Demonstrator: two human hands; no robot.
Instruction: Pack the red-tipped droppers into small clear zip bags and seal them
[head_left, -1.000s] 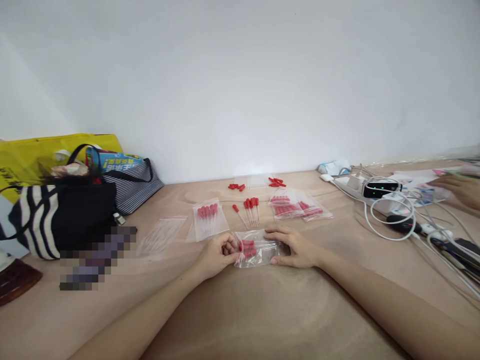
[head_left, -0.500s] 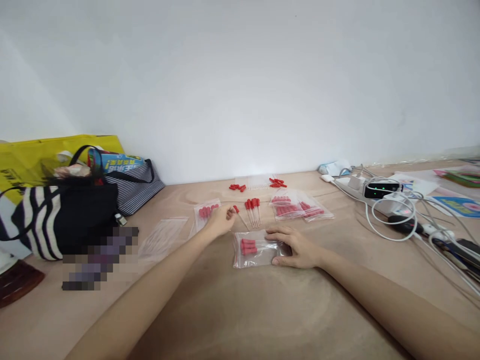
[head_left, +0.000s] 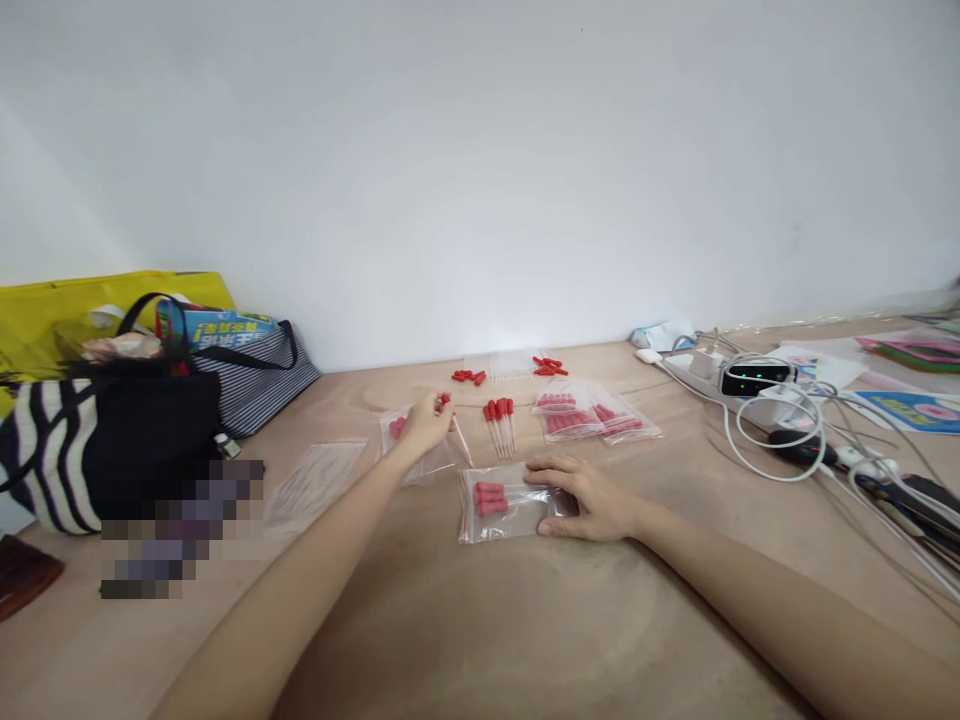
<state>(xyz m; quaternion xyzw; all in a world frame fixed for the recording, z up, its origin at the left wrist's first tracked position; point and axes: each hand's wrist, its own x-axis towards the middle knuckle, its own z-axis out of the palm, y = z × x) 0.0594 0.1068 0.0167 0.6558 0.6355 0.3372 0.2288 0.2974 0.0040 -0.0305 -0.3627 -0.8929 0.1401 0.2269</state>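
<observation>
Dropper [head_left: 460, 436]: its red top is sitting in the left hand [head_left: 427, 425], where finger and thumb seem to be pressing together on it.
Pinch: only the top end is being held, so I am thinking the dropper could swing or slip out if the fingers are squeezing too softly.
Thin stem: it is poking out past the fingers, slanting down and to the right. Its tip is hanging close to the far edge of the small bag [head_left: 517, 515]; I cannot tell if they are touching. It could be catching on that edge and bending or cracking if the hand is pushing too hard.
Right hand [head_left: 589, 498]: it is resting on the right end of the small bag, thumb and fingers spread apart. If it is pressing lightly, the bag could be sliding.
Small bag: it is lying flat, showing red tops inside.
Bunch of droppers [head_left: 501, 425]: these are lying just right of the held one.
Other bag [head_left: 435, 465]: it is lying partly hidden behind the left hand.
Filled bags [head_left: 570, 415]: they are lying farther off, to the right.
Loose red tops [head_left: 469, 377]: they are lying near the wall.
</observation>
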